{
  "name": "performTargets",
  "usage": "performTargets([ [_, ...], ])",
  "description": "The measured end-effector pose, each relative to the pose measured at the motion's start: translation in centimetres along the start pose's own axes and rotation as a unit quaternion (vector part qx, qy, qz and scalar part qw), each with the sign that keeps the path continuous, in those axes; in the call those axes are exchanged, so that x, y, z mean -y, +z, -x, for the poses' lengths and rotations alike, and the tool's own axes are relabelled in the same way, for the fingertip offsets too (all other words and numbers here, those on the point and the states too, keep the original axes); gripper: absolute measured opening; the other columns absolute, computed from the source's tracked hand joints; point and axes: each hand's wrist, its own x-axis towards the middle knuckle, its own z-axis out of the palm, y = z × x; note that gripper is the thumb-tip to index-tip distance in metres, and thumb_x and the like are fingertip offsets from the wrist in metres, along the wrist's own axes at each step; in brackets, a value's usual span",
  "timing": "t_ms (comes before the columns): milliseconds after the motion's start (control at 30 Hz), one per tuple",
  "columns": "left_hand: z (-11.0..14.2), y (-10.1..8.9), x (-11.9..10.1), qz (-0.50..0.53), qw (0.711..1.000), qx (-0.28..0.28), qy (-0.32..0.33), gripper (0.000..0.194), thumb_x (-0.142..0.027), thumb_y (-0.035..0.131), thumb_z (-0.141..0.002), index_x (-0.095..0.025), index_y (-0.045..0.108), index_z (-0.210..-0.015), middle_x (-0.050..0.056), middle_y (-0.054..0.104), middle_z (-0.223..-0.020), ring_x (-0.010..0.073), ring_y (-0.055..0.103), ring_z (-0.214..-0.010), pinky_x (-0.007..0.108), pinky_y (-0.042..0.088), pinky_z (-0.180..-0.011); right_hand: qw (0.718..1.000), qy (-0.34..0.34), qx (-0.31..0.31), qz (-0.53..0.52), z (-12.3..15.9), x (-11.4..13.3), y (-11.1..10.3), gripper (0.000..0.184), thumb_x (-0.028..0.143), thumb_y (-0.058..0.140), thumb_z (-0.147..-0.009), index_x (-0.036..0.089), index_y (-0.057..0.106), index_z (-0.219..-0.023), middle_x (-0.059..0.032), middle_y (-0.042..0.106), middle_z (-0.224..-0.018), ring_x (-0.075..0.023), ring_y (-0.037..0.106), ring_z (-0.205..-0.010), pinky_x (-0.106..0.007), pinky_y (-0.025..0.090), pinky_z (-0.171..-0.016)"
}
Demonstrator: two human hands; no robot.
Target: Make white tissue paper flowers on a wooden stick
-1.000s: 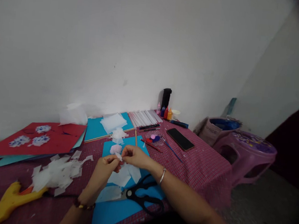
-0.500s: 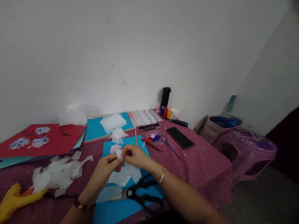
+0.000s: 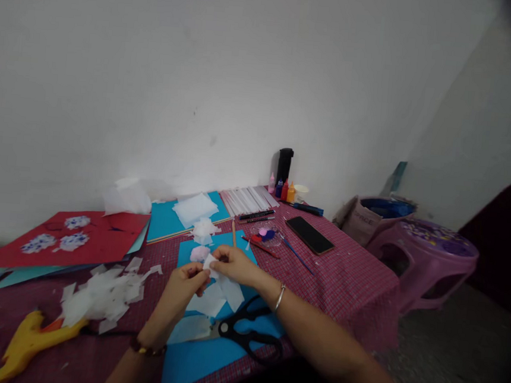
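My left hand [image 3: 183,289] and my right hand [image 3: 232,263] meet above a blue paper sheet [image 3: 205,360], both pinching one small piece of white tissue paper [image 3: 208,263] between fingertips. Flat white tissue squares [image 3: 214,298] lie on the blue sheet just under the hands. A small pink tissue ball [image 3: 198,252] rests on the sheet beyond my fingers. Black-handled scissors [image 3: 247,337] lie under my right forearm.
White paper scraps [image 3: 101,294] and a yellow glue gun [image 3: 30,339] lie at the left. Red paper with blue-white flowers [image 3: 68,237], paint bottles [image 3: 285,191], brushes, a phone [image 3: 309,234] and a black flask [image 3: 284,165] sit further back. A purple stool [image 3: 423,260] stands off the table's right edge.
My hands stay together on the tissue piece, fingers shifting slightly on it. The view has drifted a little; nothing else on the table has moved.
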Motion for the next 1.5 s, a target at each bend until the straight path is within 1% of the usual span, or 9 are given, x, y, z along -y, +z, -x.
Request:
performTargets([
  [200,0.0,-0.8,-0.2,0.027,0.999,-0.027,-0.005,0.003,-0.018,0.057,-0.057,-0.016,0.057,-0.057,-0.003,0.058,-0.05,0.0088,0.046,-0.043,0.019,0.033,-0.041,0.998,0.027,0.017,-0.047,-0.2,-0.6,0.0,0.012,0.022,0.056,-0.074,0.017,0.048,-0.069,0.0051,0.042,-0.062,-0.0078,0.037,-0.058,-0.019,0.029,-0.052],
  [400,-0.3,-1.2,-0.1,0.125,0.992,-0.016,-0.021,0.019,-0.032,0.065,-0.064,-0.015,0.061,-0.074,-0.003,0.057,-0.056,0.0106,0.05,-0.05,0.02,0.036,-0.043,0.998,0.0,0.035,-0.058,-0.2,-0.4,-0.3,0.015,0.021,0.057,-0.074,0.017,0.044,-0.066,0.006,0.038,-0.061,-0.0078,0.035,-0.057,-0.02,0.029,-0.054],
  [533,-0.6,-0.4,0.5,0.028,0.998,-0.018,0.045,0.021,-0.032,0.069,-0.064,-0.016,0.058,-0.072,-0.006,0.051,-0.055,0.008,0.043,-0.045,0.019,0.033,-0.041,0.997,0.002,0.03,-0.068,-0.2,-0.6,0.1,0.016,0.02,0.057,-0.075,0.017,0.045,-0.066,0.0059,0.04,-0.061,-0.0079,0.036,-0.057,-0.02,0.028,-0.053],
  [633,-0.6,0.0,1.0,-0.031,0.99,-0.076,0.117,0.017,-0.03,0.065,-0.068,-0.019,0.052,-0.069,-0.008,0.047,-0.054,0.0091,0.044,-0.046,0.02,0.035,-0.043,0.997,0.013,0.013,-0.074,-0.3,-0.6,0.4,0.012,0.017,0.059,-0.073,0.016,0.048,-0.068,0.0056,0.043,-0.062,-0.0079,0.038,-0.057,-0.02,0.03,-0.053],
  [800,-0.2,-0.7,1.1,-0.255,0.911,-0.208,0.249,0.003,-0.019,0.056,-0.073,-0.021,0.054,-0.072,-0.004,0.054,-0.064,0.0135,0.053,-0.058,0.024,0.041,-0.057,0.994,0.028,-0.078,-0.064,-0.1,0.3,0.6,0.009,0.013,0.061,-0.069,0.017,0.052,-0.071,0.0047,0.048,-0.065,-0.0083,0.043,-0.06,-0.02,0.033,-0.056],
  [967,0.1,-1.1,0.7,-0.382,0.823,-0.181,0.379,0.011,-0.012,0.05,-0.078,-0.021,0.052,-0.072,0.0,0.055,-0.07,0.0157,0.054,-0.063,0.026,0.042,-0.061,0.973,0.104,0.053,-0.199,0.5,1.5,0.7,0.009,0.019,0.06,-0.071,0.015,0.052,-0.07,0.0045,0.051,-0.062,-0.0066,0.045,-0.051,-0.02,0.035,-0.05],
  [1100,0.3,-0.9,0.6,-0.433,0.786,-0.157,0.412,0.014,-0.01,0.046,-0.081,-0.021,0.053,-0.076,0.003,0.057,-0.073,0.0193,0.057,-0.073,0.029,0.043,-0.069,0.96,0.127,0.03,-0.247,0.6,1.7,1.0,0.018,0.024,0.066,-0.069,0.015,0.051,-0.072,0.006,0.052,-0.06,-0.0057,0.046,-0.048,-0.02,0.037,-0.05],
  [1300,0.6,-0.5,0.7,-0.404,0.819,-0.133,0.386,0.014,-0.011,0.046,-0.081,-0.021,0.055,-0.077,0.004,0.058,-0.075,0.019,0.057,-0.072,0.029,0.043,-0.067,0.965,0.119,0.02,-0.233,0.3,0.5,1.2,0.008,0.017,0.062,-0.066,0.015,0.055,-0.068,0.0064,0.052,-0.057,-0.0051,0.045,-0.049,-0.018,0.036,-0.05],
  [1500,0.8,0.2,0.4,-0.267,0.915,-0.13,0.273,0.009,-0.017,0.054,-0.073,-0.021,0.061,-0.071,0.001,0.062,-0.068,0.0164,0.058,-0.061,0.026,0.044,-0.06,0.968,0.105,0.02,-0.225,0.3,0.5,1.0,0.006,0.015,0.058,-0.063,0.015,0.052,-0.066,0.0063,0.05,-0.055,-0.0063,0.045,-0.05,-0.019,0.035,-0.051],
])
